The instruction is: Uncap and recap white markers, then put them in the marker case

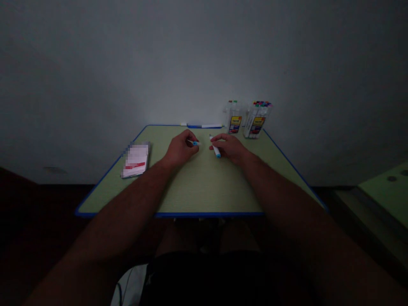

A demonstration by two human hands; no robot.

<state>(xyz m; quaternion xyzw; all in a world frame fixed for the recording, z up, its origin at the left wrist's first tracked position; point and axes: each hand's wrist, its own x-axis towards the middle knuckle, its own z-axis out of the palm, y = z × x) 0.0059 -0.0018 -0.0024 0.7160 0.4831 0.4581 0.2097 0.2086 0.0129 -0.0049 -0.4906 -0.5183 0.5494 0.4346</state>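
My left hand [180, 148] rests on the green table [197, 187], its fingers pinched round a small light-blue marker cap [195, 143]. My right hand [230, 148] lies a little to the right, fingers curled round a white marker with a blue end [216, 149]. The marker's tip points toward the cap, with a small gap between them. Both hands sit near the middle of the far half of the table.
Two clear marker boxes [234, 117] [257, 119] stand at the table's far right, against the grey wall. A white and blue marker [204, 126] lies along the far edge. A phone [136, 160] lies at the left. Another green table [387, 189] is at the right.
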